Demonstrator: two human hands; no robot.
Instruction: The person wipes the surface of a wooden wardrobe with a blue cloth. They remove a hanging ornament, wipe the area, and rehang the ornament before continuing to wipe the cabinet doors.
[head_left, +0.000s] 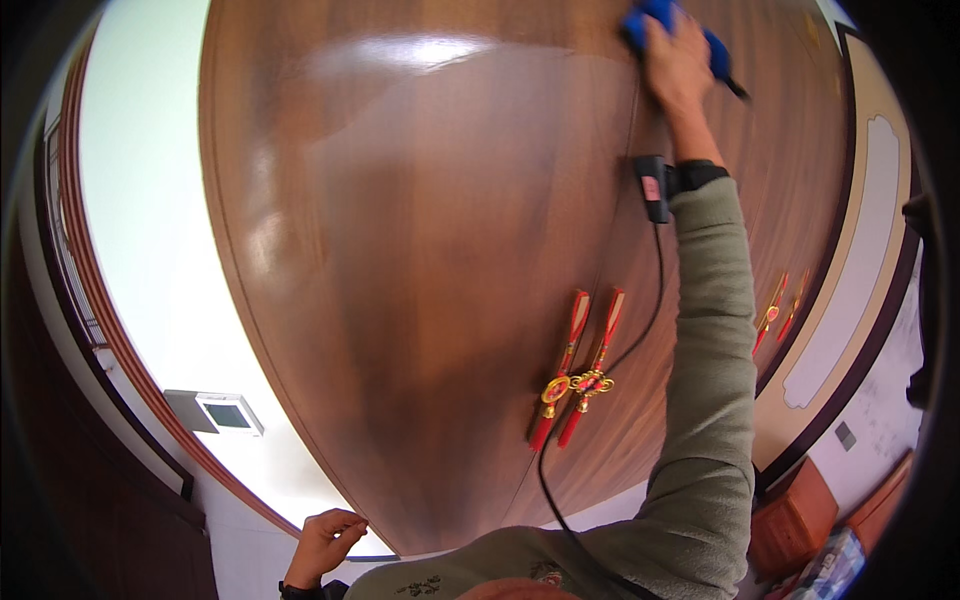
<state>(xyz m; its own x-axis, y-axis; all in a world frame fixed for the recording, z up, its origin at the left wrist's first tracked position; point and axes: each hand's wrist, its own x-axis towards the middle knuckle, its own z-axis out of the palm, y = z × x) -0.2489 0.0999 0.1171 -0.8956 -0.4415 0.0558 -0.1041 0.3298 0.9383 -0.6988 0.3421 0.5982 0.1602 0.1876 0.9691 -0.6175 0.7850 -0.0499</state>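
At the top right, my right hand (679, 64) presses a blue cloth (660, 19) to the upper part of a brown wood-grain wardrobe door (450, 225). A black device with a cable (652, 189) is strapped at that wrist. My left hand (326, 547) is low at the left, near the wardrobe's lower left edge, its fingers curled together; nothing shows in it. Two red and gold tasselled ornaments (556, 388) hang side by side on the doors, left of my right arm.
A white wall with a thermostat panel (229, 415) stands at the left. Two similar ornaments (772, 313) hang farther right. A wooden cabinet (793, 517) and a checked cloth (829, 566) are at the lower right. A black cable (546, 487) runs down past my chest.
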